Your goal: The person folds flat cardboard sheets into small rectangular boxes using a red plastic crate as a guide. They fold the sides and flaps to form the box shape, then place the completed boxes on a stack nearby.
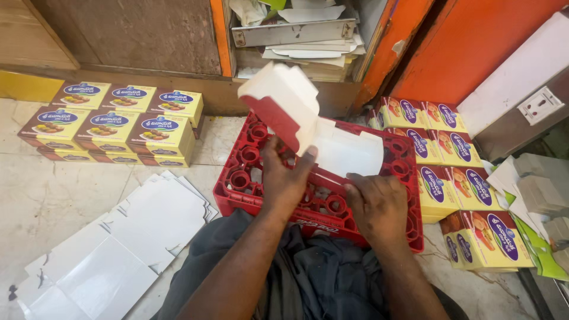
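A flat white cardboard box blank point(332, 145) with a red printed edge lies partly folded on an upturned red plastic crate point(234, 189) in front of me. My left hand point(284, 178) grips the blank's raised flap, thumb on one side and fingers behind it, so that flap stands up tilted. My right hand point(379, 204) presses knuckles-down on the crate at the blank's lower right edge; whether it pinches the card is hidden.
Folded yellow printed boxes stand stacked at the left point(112, 121) and at the right point(450, 178). A pile of flat white blanks point(118, 249) lies on the marble floor at lower left. An orange door frame point(415, 41) and a shelf of papers point(302, 41) are behind.
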